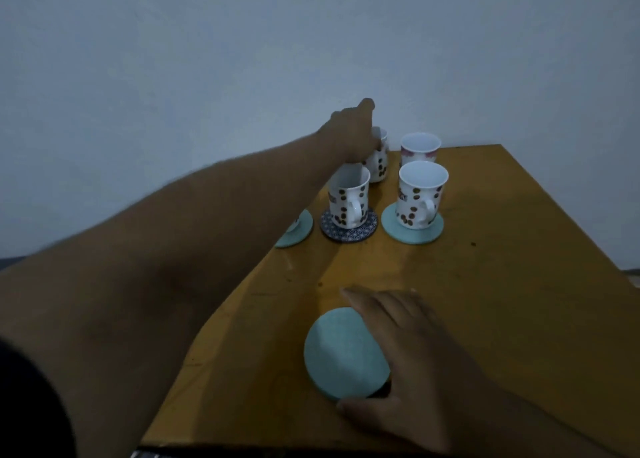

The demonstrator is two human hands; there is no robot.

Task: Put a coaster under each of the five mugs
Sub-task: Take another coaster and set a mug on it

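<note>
Coasters set the scene from the head camera: a round pale-teal coaster (346, 353) lies flat on the orange wooden table (502, 284), nearest the person, well short of the cluster of white bean-spotted mugs. The right hand (415, 360) rests over its right edge, thumb and fingers curled round the rim, pinching it. The left hand (353, 128) reaches far past it and appears closed on the rear-left spotted mug (379, 161), which has no coaster visible beneath. From the teal disc, that mug lies straight ahead, beyond the front mug on the dark patterned coaster (349, 227).
</note>
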